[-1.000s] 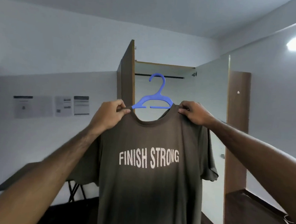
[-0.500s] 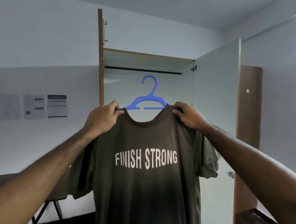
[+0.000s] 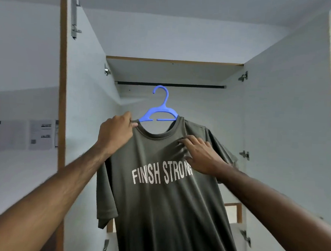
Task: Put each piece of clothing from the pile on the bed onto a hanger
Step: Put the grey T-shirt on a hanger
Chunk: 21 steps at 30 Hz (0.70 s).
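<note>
So the dark olive cotton t-shirt (image 3: 167, 194) with white "FINISH STRONG" lettering is already sitting on the blue plastic hanger (image 3: 160, 111), held up in front of the open white wardrobe (image 3: 279, 113). The left hand (image 3: 115, 133) pinches the collar and hanger arm at about 9 o'clock of the neckline, probably to carry the weight. The right hand (image 3: 199, 155) has its fingers bunching the chest fabric at 3 o'clock, looks like tugging it straight. The black rail (image 3: 193, 86) is just above the hook, at 12, so hanging it up seems next.
</note>
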Each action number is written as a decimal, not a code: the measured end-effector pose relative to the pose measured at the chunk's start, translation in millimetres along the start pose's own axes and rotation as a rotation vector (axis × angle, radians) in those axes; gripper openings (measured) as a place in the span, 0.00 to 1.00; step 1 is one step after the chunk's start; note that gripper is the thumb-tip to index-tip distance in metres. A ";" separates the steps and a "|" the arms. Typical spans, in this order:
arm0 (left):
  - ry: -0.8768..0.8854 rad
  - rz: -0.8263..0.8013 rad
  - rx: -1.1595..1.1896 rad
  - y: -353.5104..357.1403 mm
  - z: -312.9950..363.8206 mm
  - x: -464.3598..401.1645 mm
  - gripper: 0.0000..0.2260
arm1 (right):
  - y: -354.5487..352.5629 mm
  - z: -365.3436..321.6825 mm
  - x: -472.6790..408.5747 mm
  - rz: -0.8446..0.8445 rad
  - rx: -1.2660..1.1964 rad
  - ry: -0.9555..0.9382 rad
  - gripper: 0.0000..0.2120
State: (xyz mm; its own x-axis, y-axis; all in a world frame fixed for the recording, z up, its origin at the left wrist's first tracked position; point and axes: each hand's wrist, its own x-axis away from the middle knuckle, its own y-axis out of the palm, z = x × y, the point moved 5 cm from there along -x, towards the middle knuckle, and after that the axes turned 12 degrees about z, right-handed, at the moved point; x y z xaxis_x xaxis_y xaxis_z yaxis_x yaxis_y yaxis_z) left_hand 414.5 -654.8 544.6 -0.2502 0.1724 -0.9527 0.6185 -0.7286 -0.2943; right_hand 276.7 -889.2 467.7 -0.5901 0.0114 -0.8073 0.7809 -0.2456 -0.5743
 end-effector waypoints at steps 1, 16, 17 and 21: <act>0.016 0.011 -0.034 20.6 -0.5 -5.4 0.11 | 18.4 13.6 -8.1 0.005 -0.010 -0.003 0.27; 0.033 0.060 -0.327 290.5 -89.4 -145.8 0.10 | 280.3 168.3 -214.7 0.095 -0.166 -0.104 0.30; 0.034 0.061 -0.346 304.3 -95.2 -152.8 0.10 | 300.2 173.1 -228.5 0.096 -0.189 -0.103 0.31; 0.054 0.082 -0.430 355.7 -114.8 -182.0 0.10 | 377.0 183.7 -280.1 0.113 -0.264 -0.151 0.33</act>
State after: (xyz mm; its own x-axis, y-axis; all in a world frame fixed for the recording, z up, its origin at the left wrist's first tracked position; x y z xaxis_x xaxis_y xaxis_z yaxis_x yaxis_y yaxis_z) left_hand 765.6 -869.2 604.6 -0.1553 0.1688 -0.9734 0.8911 -0.4015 -0.2117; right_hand 698.8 -1163.1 502.3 -0.5047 -0.1503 -0.8501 0.8578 0.0232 -0.5134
